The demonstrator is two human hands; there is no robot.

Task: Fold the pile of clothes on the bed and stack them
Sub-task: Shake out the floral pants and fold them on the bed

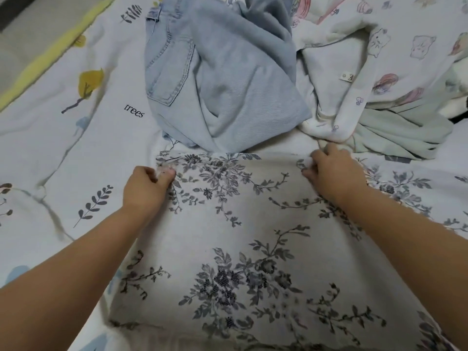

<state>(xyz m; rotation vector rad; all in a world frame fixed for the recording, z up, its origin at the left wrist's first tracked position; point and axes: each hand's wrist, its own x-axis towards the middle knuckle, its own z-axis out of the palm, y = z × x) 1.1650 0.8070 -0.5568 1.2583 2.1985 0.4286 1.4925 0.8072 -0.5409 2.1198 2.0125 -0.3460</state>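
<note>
Bedsheet [83, 153] underlies everything. Nearest, the floral garment [240, 249] lies flat, its far edge pinched by the left hand [145, 183] and the right hand [331, 171]. Beyond, jeans [215, 72] and printed pajamas [379, 59] remain crumpled; folding looks barely begun, nothing stacked.

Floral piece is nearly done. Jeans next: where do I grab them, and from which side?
Take the jeans at the waistband end, far left of the heap beside the back pocket, coming in from the left over open sheet. That flat panel is the only uncrumpled part; the right side is bunched and abuts the cartoon-print garment. Both hands, left and right, are pinching the floral cloth.
</note>
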